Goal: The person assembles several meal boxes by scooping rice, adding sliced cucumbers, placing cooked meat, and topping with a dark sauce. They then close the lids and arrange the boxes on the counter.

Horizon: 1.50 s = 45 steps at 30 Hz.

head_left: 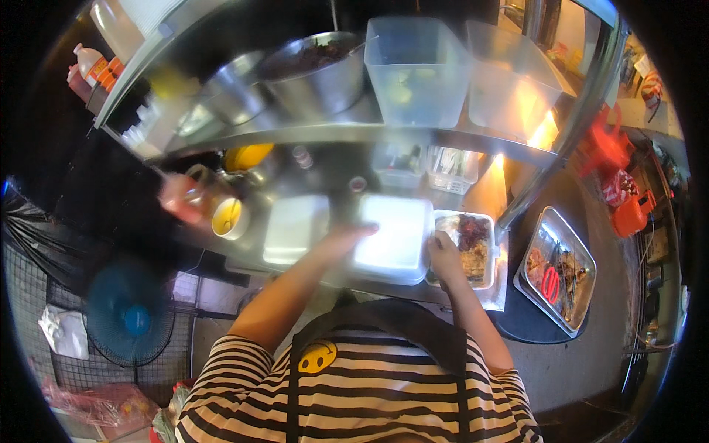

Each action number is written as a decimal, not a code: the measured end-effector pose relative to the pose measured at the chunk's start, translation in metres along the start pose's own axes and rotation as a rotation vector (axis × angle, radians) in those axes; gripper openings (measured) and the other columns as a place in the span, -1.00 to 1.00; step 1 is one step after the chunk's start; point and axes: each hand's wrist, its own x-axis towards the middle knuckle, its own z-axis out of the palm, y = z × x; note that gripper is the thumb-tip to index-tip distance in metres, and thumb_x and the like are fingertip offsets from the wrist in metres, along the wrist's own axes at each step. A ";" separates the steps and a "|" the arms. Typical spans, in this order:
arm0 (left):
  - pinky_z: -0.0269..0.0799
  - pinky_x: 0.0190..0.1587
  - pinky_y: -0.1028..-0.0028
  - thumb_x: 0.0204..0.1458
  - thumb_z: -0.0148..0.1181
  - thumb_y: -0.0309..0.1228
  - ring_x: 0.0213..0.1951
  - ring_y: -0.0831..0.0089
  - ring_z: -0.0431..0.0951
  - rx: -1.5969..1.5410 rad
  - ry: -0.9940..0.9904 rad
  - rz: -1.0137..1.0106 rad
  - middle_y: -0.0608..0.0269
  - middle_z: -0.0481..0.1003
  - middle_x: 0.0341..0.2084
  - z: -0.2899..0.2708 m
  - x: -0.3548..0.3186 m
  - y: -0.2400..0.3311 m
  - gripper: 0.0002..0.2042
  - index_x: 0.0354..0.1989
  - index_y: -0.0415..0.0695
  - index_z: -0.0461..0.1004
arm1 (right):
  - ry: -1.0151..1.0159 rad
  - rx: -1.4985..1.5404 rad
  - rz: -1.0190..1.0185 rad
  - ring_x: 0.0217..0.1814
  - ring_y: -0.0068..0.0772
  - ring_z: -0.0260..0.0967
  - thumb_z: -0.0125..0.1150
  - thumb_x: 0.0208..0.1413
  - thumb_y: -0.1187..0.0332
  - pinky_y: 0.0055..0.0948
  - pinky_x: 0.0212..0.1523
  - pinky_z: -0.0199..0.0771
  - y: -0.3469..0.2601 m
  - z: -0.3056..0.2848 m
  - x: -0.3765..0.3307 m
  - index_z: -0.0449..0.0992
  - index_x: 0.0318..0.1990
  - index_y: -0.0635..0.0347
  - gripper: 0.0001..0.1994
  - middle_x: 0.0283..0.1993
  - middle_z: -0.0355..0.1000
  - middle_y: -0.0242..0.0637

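Observation:
A white foam food box lies open on the steel counter (pixel 310 166). Its lid (pixel 394 236) is spread to the left of its tray half (pixel 473 249), which holds rice and dark meat. My left hand (pixel 347 238) rests flat on the lid's left edge with fingers stretched out. My right hand (pixel 443 255) touches the tray's left rim where lid and tray join; its fingers look curled on the edge. A second white foam box (pixel 295 227) lies closed just left of my left hand.
A small cup of yellow sauce (pixel 229 218) stands at the counter's left. Above, a shelf carries metal bowls (pixel 314 74) and clear plastic tubs (pixel 413 70). A steel tray with cooked food and red-handled tongs (pixel 557 269) sits to the right. A blue fan (pixel 129 317) stands lower left.

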 end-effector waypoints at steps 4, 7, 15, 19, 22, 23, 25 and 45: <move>0.37 0.09 0.18 -0.05 0.33 -0.27 0.01 0.17 0.45 -0.382 -0.062 -0.004 -0.07 0.42 -0.05 -0.002 0.019 -0.016 -0.33 0.14 -0.42 0.17 | 0.031 0.017 -0.058 -0.20 -0.44 0.35 0.04 0.18 0.32 -0.45 -0.14 0.34 0.022 0.004 0.009 0.44 -0.08 0.32 -0.74 -0.24 0.45 -0.22; 0.39 0.09 0.14 -0.09 0.35 -0.36 0.05 0.13 0.42 -0.405 0.002 0.085 -0.10 0.36 0.00 -0.010 0.013 -0.026 -0.26 0.21 -0.38 0.04 | 0.026 0.081 -0.028 -0.21 -0.44 0.36 0.10 0.15 0.36 -0.46 -0.16 0.36 0.017 0.008 0.003 0.46 -0.10 0.30 -0.77 -0.22 0.45 -0.24; 0.46 0.05 0.24 -0.08 0.32 -0.14 0.03 0.19 0.45 -0.282 -0.001 0.155 -0.06 0.37 0.00 -0.114 -0.046 0.000 -0.23 0.21 -0.35 0.10 | -0.177 0.732 0.203 -0.08 -0.37 0.39 0.23 0.02 0.55 -0.43 -0.09 0.44 -0.093 0.067 -0.005 0.33 0.06 0.34 -0.59 -0.06 0.40 -0.13; 0.17 0.20 0.30 0.09 0.14 -0.08 0.10 0.27 0.34 -0.287 0.114 0.111 0.06 0.40 0.05 -0.174 -0.064 -0.012 -0.43 0.14 -0.29 0.32 | -0.344 0.800 0.234 -0.04 -0.32 0.39 0.22 0.03 0.55 -0.38 -0.04 0.43 -0.103 0.134 0.025 0.31 0.04 0.36 -0.61 -0.04 0.38 -0.11; 0.08 0.26 0.28 0.09 0.14 -0.08 0.15 0.24 0.30 -0.301 0.043 0.079 0.03 0.37 0.09 -0.203 -0.065 -0.017 -0.42 0.15 -0.30 0.31 | -0.351 0.851 0.269 -0.04 -0.32 0.40 0.20 0.03 0.56 -0.36 0.03 0.40 -0.096 0.175 0.039 0.37 -0.03 0.36 -0.69 -0.07 0.41 -0.15; 0.21 0.17 0.29 0.05 0.19 -0.11 0.09 0.26 0.36 -0.308 0.068 0.099 0.03 0.40 0.03 -0.211 -0.064 -0.020 -0.40 0.14 -0.32 0.29 | -0.353 0.881 0.271 -0.04 -0.33 0.40 0.20 0.03 0.56 -0.36 0.04 0.40 -0.093 0.186 0.042 0.38 -0.05 0.35 -0.70 -0.09 0.42 -0.16; 0.46 0.00 0.32 -0.02 0.30 -0.18 -0.04 0.28 0.50 -0.335 0.111 0.128 0.02 0.46 -0.09 -0.219 -0.060 -0.029 -0.37 0.11 -0.36 0.25 | -0.386 0.934 0.279 -0.03 -0.34 0.39 0.18 0.04 0.58 -0.37 0.06 0.40 -0.088 0.195 0.041 0.38 -0.04 0.35 -0.70 -0.09 0.42 -0.18; 0.38 0.05 0.34 0.04 0.28 -0.20 0.05 0.30 0.41 0.035 0.337 0.200 0.07 0.38 0.04 -0.242 -0.054 -0.054 -0.30 0.27 -0.25 0.11 | -0.122 0.359 0.087 0.20 -0.20 0.23 -0.01 0.24 0.14 -0.28 0.24 0.15 -0.080 0.228 0.025 0.30 0.17 0.26 -0.54 0.16 0.31 -0.11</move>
